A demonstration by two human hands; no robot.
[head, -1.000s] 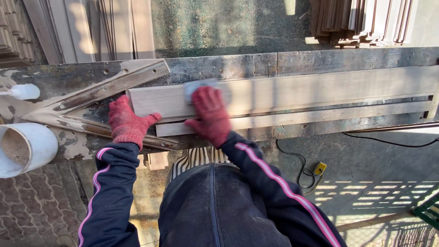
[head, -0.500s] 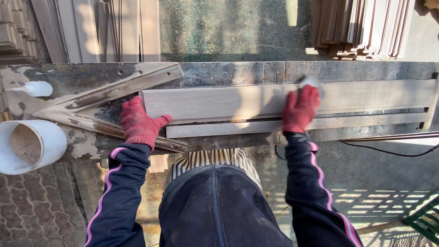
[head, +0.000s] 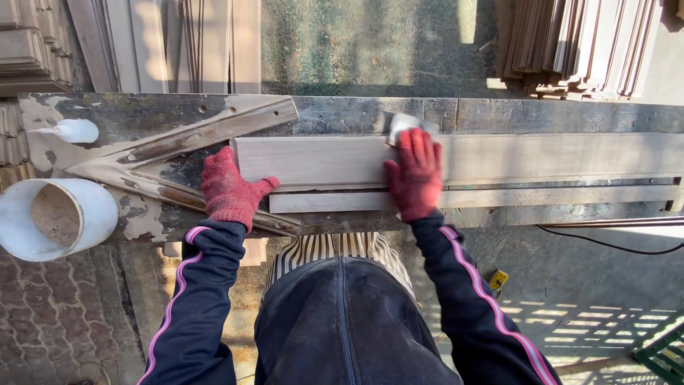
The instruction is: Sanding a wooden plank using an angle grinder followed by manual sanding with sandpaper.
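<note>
Head view: we sand a board on the bench.
Our right hand (head: pixel 415 175) presses a pale sanding pad (head: pixel 403 124), fingers flat over it, on the wooden board (head: pixel 320 158); our left hand (head: pixel 229 190), at nine o'clock, lies open-palmed against the board's end.

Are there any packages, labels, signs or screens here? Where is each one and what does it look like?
No signs, screens or readable labels show. The nearest to packaging:
White bottle: lying at the bench's left end, small, rounded, plain white.
White bucket: at the bench's left corner, round, white, brownish dust inside.
Yellow box: on the ground under the bench, small, yellow, on a black cable.
</note>
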